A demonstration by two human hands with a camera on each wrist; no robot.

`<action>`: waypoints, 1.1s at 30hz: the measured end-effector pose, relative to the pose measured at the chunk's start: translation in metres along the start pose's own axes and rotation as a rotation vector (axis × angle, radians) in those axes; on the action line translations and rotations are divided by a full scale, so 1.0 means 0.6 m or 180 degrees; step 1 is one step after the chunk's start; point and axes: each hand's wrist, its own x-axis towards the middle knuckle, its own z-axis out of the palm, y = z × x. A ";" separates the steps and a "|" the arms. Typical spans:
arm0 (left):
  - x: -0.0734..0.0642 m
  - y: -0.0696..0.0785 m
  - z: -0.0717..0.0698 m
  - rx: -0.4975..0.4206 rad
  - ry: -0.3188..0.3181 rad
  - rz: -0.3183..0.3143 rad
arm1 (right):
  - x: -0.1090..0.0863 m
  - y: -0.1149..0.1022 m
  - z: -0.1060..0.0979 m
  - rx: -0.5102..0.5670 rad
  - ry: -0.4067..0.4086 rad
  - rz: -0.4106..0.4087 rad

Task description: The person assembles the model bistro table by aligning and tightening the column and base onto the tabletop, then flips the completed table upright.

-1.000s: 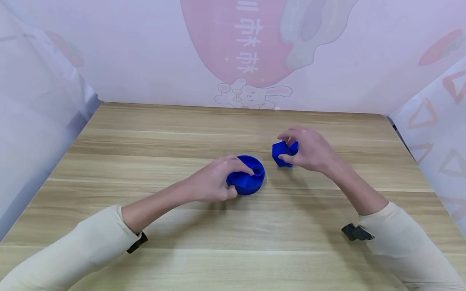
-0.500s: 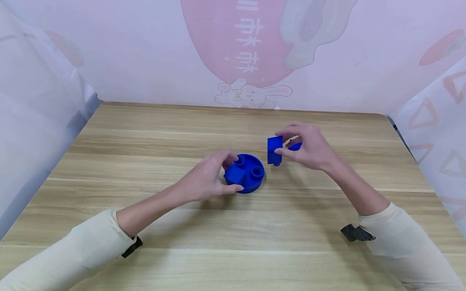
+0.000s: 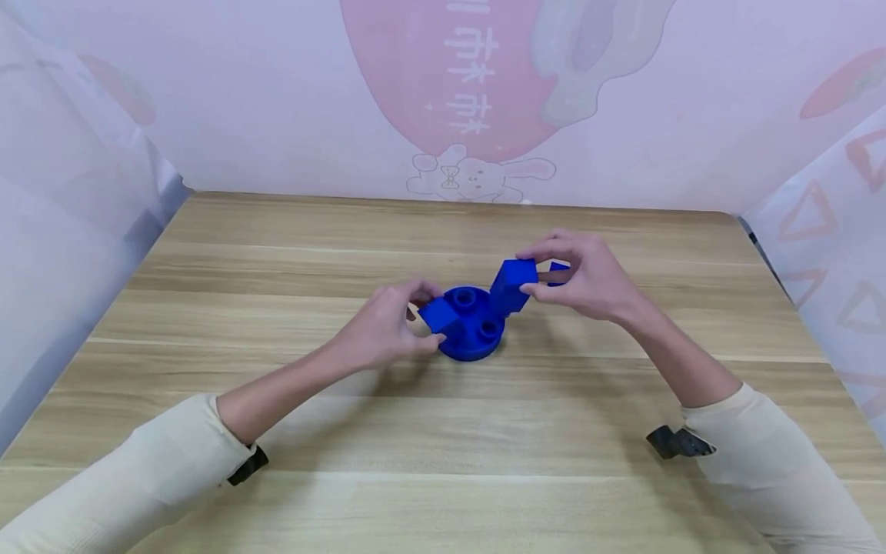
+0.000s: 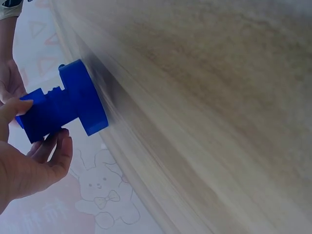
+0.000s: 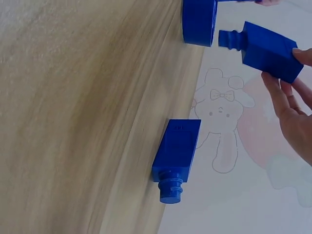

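Note:
A round blue base [image 3: 472,350] with raised ring sockets stands on the wooden table. My left hand [image 3: 381,327] pinches a blue block [image 3: 439,317] at the base's left side, thumb and fingers on opposite faces. In the left wrist view, a ridged stem shows between that block [image 4: 41,114] and the base [image 4: 87,100]. My right hand [image 3: 584,277] grips a second blue block [image 3: 514,283] tilted over the base's right edge. The right wrist view shows this block's ridged stem [image 5: 231,40] pointing at the base [image 5: 199,22], with a gap between them.
A third blue block [image 5: 175,156] with a ridged stem lies on the table, partly hidden behind my right hand in the head view. A pale printed backdrop [image 3: 277,100] rises at the table's far edge, with white sheets [image 3: 62,215] along both sides.
The left hand has drawn back from over the base, uncovering its sockets, and keeps hold of its block. The right hand has brought its block leftward to the base and tilted it.

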 end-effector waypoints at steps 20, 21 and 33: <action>0.012 -0.015 -0.014 -0.0254 -0.0059 -0.0089 | 0.001 0.011 0.027 0.0549 -0.0444 -0.0270; 0.012 -0.015 -0.015 -0.0268 -0.0063 -0.0103 | 0.002 0.012 0.027 0.0525 -0.0460 -0.0288; 0.015 -0.016 -0.018 -0.0177 -0.0081 0.0026 | -0.002 0.021 0.035 0.0340 -0.0678 -0.0206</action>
